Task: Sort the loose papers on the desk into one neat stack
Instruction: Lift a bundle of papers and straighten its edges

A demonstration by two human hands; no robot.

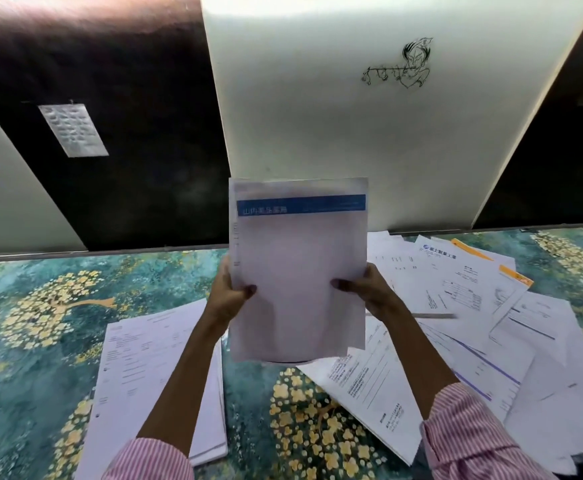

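Hands raised above the worktop [33, 299], both closed on one bundle of sheets [298, 271] held upright: left hand [229, 294] grips its left edge and right hand [366, 292] its right edge, thumbs across the front page, which carries a blue header band. Below left, a partly squared stack of papers [160, 382] lies flat on the patterned teal and gold surface. To the right, loose papers [473, 323] overlap in a fanned heap, some with orange corners. Behind, a white panel [369, 116] with an ink sketch stands beside a dark panel [137, 116] bearing a small label [73, 129]. Striped pink sleeves [470, 441] cover both forearms.
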